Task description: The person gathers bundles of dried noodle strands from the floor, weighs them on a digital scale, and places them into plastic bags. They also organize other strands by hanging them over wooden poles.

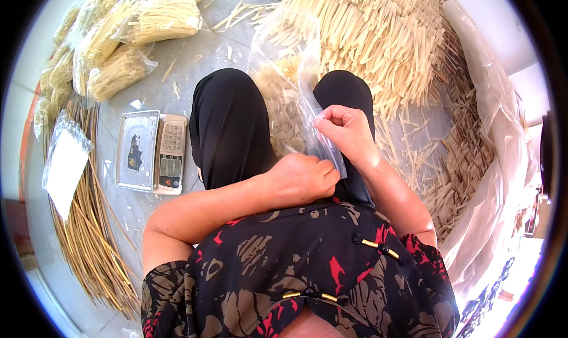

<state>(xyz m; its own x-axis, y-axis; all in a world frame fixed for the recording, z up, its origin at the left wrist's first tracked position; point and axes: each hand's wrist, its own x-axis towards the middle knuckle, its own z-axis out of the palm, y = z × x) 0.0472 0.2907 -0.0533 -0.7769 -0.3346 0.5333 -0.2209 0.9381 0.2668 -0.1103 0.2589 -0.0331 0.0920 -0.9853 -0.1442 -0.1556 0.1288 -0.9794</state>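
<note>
My left hand point(304, 176) lies across my lap with its fingers closed on the lower end of a folded clear plastic bag point(336, 158). Higher up, my right hand point(348, 131) pinches the same plastic between thumb and fingertips, over my right thigh. Between my knees stands a larger clear plastic bag point(284, 111) with pale, broken, noodle-like pieces in it. Whether the held plastic is joined to this larger bag, I cannot tell.
A digital weighing scale point(171, 153) sits left of my left knee. Beyond it lie bagged bundles of pale strips point(164, 18), thin brown sticks point(84, 222) and a plastic packet point(69, 165). Loose flat strips point(377, 36) form a large pile ahead right, beside plastic sheeting point(492, 178).
</note>
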